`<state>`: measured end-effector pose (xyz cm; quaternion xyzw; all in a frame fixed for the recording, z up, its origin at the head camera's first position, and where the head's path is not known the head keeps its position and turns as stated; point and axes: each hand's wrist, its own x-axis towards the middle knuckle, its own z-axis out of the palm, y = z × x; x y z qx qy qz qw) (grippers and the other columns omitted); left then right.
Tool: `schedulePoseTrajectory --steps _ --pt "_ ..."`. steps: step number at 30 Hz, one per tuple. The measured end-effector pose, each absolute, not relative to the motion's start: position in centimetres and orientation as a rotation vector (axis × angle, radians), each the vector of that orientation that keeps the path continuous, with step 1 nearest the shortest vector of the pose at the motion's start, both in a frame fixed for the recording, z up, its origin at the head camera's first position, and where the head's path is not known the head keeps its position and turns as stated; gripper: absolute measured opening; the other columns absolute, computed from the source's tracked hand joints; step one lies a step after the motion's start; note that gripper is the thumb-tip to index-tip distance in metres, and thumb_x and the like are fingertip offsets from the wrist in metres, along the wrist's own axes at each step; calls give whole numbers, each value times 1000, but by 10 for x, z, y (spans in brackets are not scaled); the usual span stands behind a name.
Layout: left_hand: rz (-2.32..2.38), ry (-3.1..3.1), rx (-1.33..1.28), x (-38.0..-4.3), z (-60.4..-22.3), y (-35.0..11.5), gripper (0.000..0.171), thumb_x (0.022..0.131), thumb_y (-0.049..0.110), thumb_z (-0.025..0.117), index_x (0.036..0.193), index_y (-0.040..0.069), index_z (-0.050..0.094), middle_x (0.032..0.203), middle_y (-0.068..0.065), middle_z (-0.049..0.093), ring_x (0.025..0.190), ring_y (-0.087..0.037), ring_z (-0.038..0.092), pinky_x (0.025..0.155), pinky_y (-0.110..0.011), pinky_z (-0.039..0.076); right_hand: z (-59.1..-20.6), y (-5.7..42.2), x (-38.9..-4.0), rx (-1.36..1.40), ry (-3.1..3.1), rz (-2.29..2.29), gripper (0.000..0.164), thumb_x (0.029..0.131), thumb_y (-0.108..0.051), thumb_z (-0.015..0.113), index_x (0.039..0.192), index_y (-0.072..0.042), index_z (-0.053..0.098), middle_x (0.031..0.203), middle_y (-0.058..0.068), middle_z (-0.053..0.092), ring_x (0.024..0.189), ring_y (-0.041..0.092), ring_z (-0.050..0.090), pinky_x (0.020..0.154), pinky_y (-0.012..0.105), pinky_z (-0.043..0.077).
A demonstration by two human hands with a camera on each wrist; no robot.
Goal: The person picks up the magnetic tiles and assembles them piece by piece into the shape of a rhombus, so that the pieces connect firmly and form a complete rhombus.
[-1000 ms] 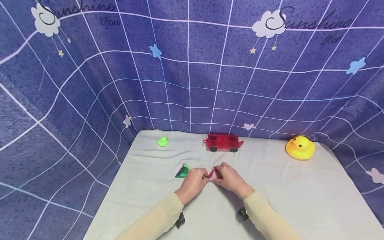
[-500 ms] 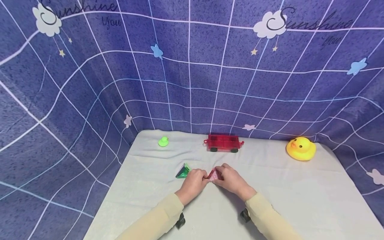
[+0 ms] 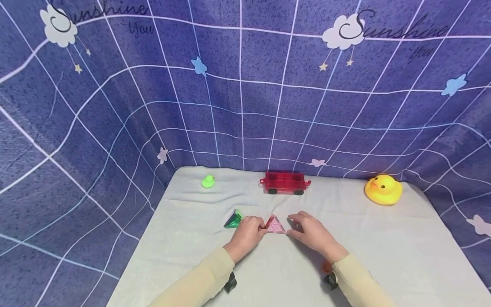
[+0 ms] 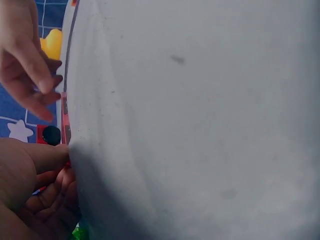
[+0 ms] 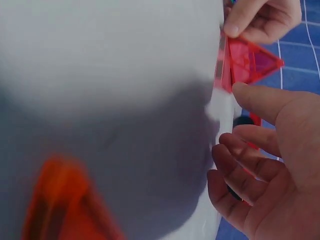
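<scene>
Red and pink translucent triangular magnetic tiles (image 3: pixel 274 225) stand joined at mid-table; the right wrist view shows a red triangle (image 5: pixel 251 62) rising from a pink base. My left hand (image 3: pixel 248 233) pinches their left corner between thumb and fingers. At their right side my right hand (image 3: pixel 312 233) has loosely bent, parted fingers, and holds nothing; its thumb tip (image 5: pixel 241 90) is right at the tile's near corner. Left of my left hand sits a green triangular tile piece (image 3: pixel 233 219). A blurred orange-red triangular tile (image 5: pixel 65 200) lies under the right forearm, mostly hidden in the head view.
A red toy wagon (image 3: pixel 285 183) with black wheels stands at the back. A small green duck (image 3: pixel 208 181) sits at the back left, a large yellow duck (image 3: pixel 383 189) at the back right. Blue gridded fabric (image 3: pixel 245 94) walls in the white-covered table (image 3: pixel 402 256).
My right hand has let go of the triangular tiles and moved right, its fingers opening and the pink triangle coming into view. My left hand keeps its pinch in the same place.
</scene>
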<state>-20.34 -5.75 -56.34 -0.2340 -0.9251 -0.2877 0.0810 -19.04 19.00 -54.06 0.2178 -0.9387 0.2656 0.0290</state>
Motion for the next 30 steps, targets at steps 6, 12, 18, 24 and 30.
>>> schedulePoseTrajectory --steps 6,12,18,24,30 --pt "-866 -2759 -715 -203 -562 -58 23 85 9 84 69 16 68 66 9 62 64 -8 56 63 -27 49 -543 218 -184 630 -2885 841 43 87 -20 86 123 -3 73 97 0 65 85 16 58 80 40 52" --pt "-877 -2783 -703 -203 -561 -58 25 86 10 84 69 18 67 66 10 61 63 -7 55 63 -27 49 -549 244 -178 580 -2877 870 39 86 -20 87 120 -5 74 95 -3 64 83 14 56 76 35 50" --pt "-884 -2788 -699 -203 -562 -58 27 86 10 84 68 18 65 66 10 61 63 -7 54 63 -27 48 -553 269 -167 528 -2928 880 36 88 -26 86 119 -9 75 98 -7 65 86 11 58 77 36 51" --pt "-894 -2780 -698 -203 -561 -57 26 86 9 84 68 17 66 65 10 60 63 -8 53 63 -28 48 -553 290 -155 557 -2959 929 37 89 -32 85 119 -12 76 106 -8 67 96 12 63 87 43 54" --pt "-892 -2767 -712 -203 -561 -57 26 85 8 84 69 16 66 65 10 60 62 -7 52 62 -27 48 -554 306 -142 646 -2968 946 41 91 -42 81 119 -13 76 109 -9 65 101 11 63 90 43 55"
